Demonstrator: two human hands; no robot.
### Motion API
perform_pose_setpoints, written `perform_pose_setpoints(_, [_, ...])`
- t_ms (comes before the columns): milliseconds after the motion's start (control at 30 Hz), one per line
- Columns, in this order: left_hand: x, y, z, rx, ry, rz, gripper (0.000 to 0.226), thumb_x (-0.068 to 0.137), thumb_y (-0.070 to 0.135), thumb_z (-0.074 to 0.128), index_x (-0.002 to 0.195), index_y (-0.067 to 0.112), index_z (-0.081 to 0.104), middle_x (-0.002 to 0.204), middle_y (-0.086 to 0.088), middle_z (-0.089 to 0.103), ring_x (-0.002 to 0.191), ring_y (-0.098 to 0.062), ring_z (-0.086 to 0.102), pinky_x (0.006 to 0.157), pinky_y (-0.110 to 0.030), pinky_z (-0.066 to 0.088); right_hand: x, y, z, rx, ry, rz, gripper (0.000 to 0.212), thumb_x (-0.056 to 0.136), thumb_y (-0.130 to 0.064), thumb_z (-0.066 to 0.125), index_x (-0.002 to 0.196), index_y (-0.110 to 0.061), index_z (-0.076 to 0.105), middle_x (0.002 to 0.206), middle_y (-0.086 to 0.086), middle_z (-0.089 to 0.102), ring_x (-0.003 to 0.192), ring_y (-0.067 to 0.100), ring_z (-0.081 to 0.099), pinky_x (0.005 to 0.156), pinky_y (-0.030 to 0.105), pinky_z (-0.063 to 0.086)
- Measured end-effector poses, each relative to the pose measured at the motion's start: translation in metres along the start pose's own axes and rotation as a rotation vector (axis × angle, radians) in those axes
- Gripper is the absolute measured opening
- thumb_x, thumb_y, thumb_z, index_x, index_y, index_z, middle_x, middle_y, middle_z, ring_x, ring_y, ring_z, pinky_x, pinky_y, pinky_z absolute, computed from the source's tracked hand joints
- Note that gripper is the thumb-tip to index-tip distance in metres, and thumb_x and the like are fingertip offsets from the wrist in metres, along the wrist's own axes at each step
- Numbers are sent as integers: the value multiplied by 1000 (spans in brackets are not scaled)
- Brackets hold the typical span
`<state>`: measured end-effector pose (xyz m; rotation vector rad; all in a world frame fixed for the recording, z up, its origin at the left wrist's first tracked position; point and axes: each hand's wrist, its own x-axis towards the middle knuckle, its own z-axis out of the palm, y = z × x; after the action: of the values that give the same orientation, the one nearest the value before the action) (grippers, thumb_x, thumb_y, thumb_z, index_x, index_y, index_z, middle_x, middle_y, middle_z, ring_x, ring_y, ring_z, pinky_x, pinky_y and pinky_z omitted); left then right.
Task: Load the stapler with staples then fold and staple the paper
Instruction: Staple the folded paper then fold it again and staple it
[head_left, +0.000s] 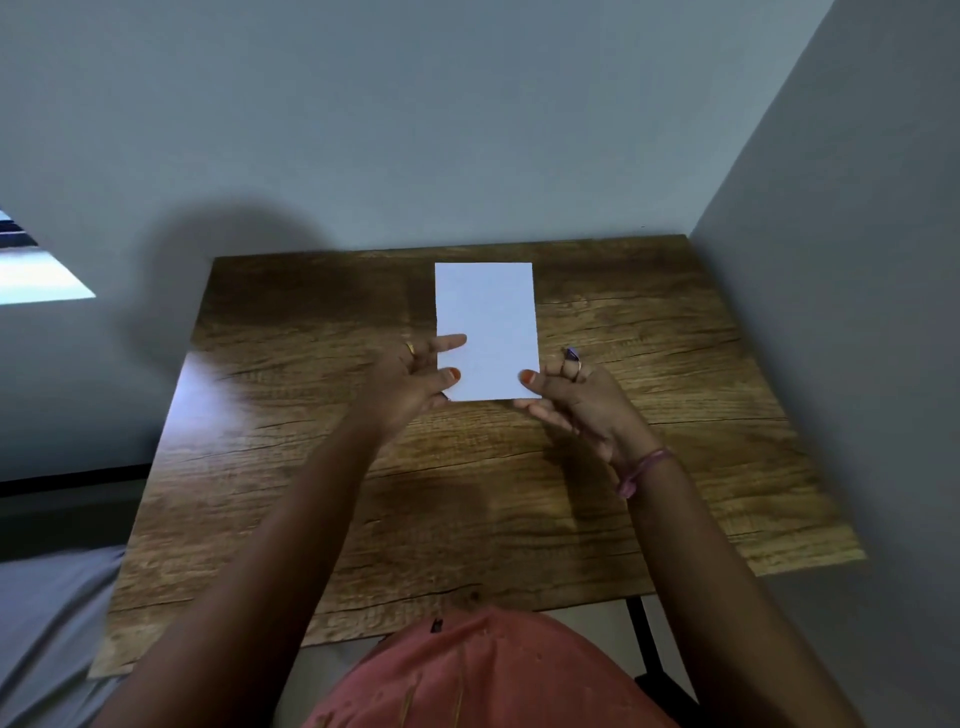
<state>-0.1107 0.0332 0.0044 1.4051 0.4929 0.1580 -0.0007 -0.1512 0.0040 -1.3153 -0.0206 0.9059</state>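
Currently both hands, left hand (415, 374) and right hand (566, 395), pinch the near corners of the paper (485, 327) above the tabletop (675, 415); uneven grips could skew the fold, and no stapler is visible

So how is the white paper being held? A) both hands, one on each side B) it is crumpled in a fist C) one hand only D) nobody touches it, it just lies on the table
A: the left hand and the right hand each grip a near corner of the white rectangular paper with thumb and fingers, above the brown wooden table.
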Motion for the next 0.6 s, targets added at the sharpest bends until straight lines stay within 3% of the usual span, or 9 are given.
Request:
perform_pose_setpoints(100, [1,-1,3,35,60,-8,36,88,-1,60,107,29,68,121,4,58,105,-8,59,71,-18,56,5,3,-12,-127,83,-44,13,86,-17,69,92,-6,69,75,4,73,65,13,71,49,16,52])
perform_pose_setpoints(167, [1,-3,3,24,100,-6,36,88,-1,60,107,29,67,121,6,56,104,-8,58,70,-18,55,13,5,-28,-268,287,-173,17,88,-21,67,88,-5,69,71,4,71,58,8,66,50,20,51])
perform_pose_setpoints(267, [1,-5,1,22,148,11,34,88,0,60,107,28,66,125,4,57,107,-14,59,74,-23,56,26,3,-56,-794,563,-328,19,83,-27,71,95,-13,69,92,4,69,78,10,62,73,32,54])
perform_pose_setpoints(333, [2,-6,1,12,179,14,33,88,1,61,107,28,66,125,4,57,103,-12,61,72,-21,57,34,2,-68,-1029,517,-274,45,75,-32,78,114,-17,63,113,5,60,97,15,58,88,37,52])
perform_pose_setpoints(433, [4,-7,2,-26,218,6,34,87,1,61,108,28,67,125,4,59,102,-13,62,70,-24,57,40,7,-69,-1111,362,-192,71,68,-36,82,131,-17,52,127,6,55,113,20,55,98,40,49])
perform_pose_setpoints(600, [7,-3,6,-37,254,25,35,86,3,63,107,31,67,128,1,58,102,-16,63,69,-24,56,46,11,-59,-1204,362,-323,47,82,-21,70,127,-11,58,119,10,62,108,23,58,92,32,47])
